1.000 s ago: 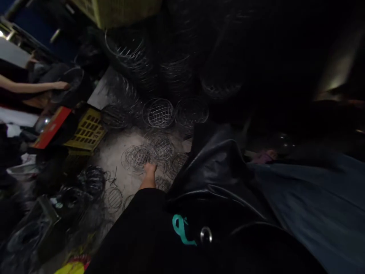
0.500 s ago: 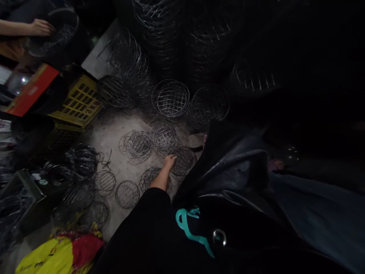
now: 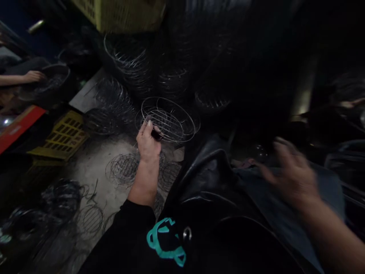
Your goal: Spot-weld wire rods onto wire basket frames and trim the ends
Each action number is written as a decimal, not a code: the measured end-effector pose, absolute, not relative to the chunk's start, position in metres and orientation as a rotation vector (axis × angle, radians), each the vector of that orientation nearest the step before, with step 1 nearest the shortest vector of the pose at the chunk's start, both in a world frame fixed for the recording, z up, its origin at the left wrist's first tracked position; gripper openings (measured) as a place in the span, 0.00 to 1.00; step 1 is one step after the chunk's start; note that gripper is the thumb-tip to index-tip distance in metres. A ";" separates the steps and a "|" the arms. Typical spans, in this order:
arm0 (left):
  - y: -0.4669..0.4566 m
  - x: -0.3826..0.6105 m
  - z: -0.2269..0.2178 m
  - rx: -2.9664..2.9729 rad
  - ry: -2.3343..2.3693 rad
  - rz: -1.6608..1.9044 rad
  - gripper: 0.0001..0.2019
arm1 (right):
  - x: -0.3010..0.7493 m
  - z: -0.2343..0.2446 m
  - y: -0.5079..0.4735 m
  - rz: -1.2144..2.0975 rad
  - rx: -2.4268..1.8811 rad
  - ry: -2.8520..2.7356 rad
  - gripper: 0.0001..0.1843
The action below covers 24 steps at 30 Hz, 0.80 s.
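Since half a second ago, our left hand [image 3: 148, 139] has moved up and forward from the wire pieces on the floor [image 3: 97, 158], and our right hand [image 3: 296, 175] has come into view. We hold the two hands well apart. Our left hand is clamped on the near left rim of a round wire grate [image 3: 168, 121], with the thumb at the ring. We locate this grate ahead of the black apron [image 3: 209, 171], raised off the floor; dim light hides its exact tilt. Our right hand is blurred, its fingers spread, and we see no part gripped in it. It hovers over a blue-grey cloth [image 3: 253, 186], on the right side of the apron.

Below our left wrist, we see loose wire grates [image 3: 124, 167] lying flat on the floor. Beyond the held grate, we note a tall stack of wire rings [image 3: 132, 64] near an upper yellow crate [image 3: 128, 15]. On the far left, a co-worker's hand [image 3: 34, 77] reaches to a black tub [image 3: 65, 78]. We find a lower yellow crate [image 3: 67, 133] beside a red panel [image 3: 21, 125].
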<state>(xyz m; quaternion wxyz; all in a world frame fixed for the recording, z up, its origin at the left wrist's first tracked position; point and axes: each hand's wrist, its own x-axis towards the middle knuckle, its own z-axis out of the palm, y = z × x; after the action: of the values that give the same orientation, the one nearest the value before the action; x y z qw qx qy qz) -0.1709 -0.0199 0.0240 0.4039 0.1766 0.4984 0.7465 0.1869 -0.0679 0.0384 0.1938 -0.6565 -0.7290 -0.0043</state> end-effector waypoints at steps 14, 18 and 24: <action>-0.003 -0.010 0.045 1.847 1.093 0.976 0.57 | 0.252 0.034 -0.076 1.238 -1.344 -1.174 0.15; 0.002 0.006 0.018 2.073 1.031 0.545 0.48 | 0.285 0.018 -0.087 1.340 -1.349 -1.045 0.20; 0.003 0.020 0.012 2.014 1.303 0.612 0.37 | 0.382 0.008 -0.080 0.388 -2.053 -0.990 0.28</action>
<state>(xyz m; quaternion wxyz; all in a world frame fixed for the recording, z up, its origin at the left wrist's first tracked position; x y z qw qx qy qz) 0.0203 0.0028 0.0120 0.3270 0.7687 0.4976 0.2335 0.3818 -0.0797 0.0080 0.4029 -0.8127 -0.3919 0.1536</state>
